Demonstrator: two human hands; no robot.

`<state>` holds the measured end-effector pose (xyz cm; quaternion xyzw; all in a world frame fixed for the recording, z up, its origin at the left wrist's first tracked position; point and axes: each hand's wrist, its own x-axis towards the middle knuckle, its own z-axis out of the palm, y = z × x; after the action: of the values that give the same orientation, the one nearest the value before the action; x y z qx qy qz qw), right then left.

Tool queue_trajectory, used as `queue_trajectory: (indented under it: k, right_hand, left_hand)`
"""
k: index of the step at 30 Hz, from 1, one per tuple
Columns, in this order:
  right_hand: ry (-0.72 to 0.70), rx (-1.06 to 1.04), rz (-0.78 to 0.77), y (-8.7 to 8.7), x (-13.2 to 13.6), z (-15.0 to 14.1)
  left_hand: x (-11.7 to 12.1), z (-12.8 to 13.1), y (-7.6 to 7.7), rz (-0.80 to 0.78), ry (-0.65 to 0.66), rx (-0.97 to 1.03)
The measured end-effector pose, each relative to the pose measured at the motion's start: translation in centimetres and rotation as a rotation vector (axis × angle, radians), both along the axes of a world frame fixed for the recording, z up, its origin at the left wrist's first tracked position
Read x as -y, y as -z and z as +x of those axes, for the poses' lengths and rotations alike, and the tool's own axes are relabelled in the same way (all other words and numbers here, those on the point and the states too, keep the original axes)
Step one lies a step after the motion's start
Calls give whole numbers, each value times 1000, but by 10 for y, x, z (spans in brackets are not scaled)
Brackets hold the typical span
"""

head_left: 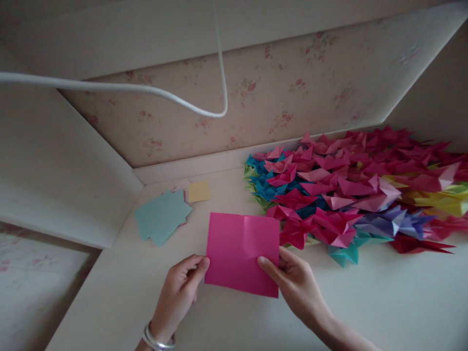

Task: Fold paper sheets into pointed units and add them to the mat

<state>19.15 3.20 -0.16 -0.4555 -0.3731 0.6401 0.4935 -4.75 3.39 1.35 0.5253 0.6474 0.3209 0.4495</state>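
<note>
Head view: the pink sheet (234,265), flat and roughly square, is held up over the near-middle part of the table (120,297); a faint crease runs inward from the middle of its far edge; the left hand (179,287) pinches its left edge, thumb on the upper face and fingers curled beneath; the right hand (300,282) grips the right edge, its thumb lying further in across the surface. Around the left wrist sits a bangle (155,340). To the far left lie teal sheets (159,217), loosely fanned, and just beside them a small yellow sheet (199,191); to the far right spreads a dense pile of folded papers (340,187), chiefly pink, with blue, purple, yellow and teal among them; its near-left fringe appears close beside the pink sheet's far-right corner, though whether the two touch cannot be told. Beyond stands the floral wall (256,97); a white cable (146,88) loops in front of it.

Likely faults, by judgement: uneven pull between the hands could skew or buckle the sheet; the right thumb, pressing inward, could leave a stray dent; a swing to the right could catch the pile and unsettle its pointed pieces.
</note>
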Motion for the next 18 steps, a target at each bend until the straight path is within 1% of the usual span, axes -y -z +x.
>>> queue_trajectory:
  k: [2,5,7,10,12,13,15,18]
  right_hand:
    - [-12,140,84,1,0,-1]
    - [15,321,187,2,0,1]
    - [41,350,208,2,0,3]
    - [72,306,214,1,-2,6]
    - [80,211,192,0,-4,8]
    - [79,148,164,-1,-4,9]
    - [79,18,82,-4,-5,10]
    - [78,-114,-22,-8,-4,13]
  left_hand:
    - [-4,-9,-4,12,22,-64]
    - [-9,-14,-8,16,46,-120]
    - [-10,-15,-9,16,49,-145]
    - [-12,-19,-7,26,19,-190]
    - [-17,-30,-6,65,-52,-247]
    - [-20,-38,-5,96,-114,-292]
    - [-29,-58,-3,184,-293,-430]
    - [-46,-91,0,202,-425,-551]
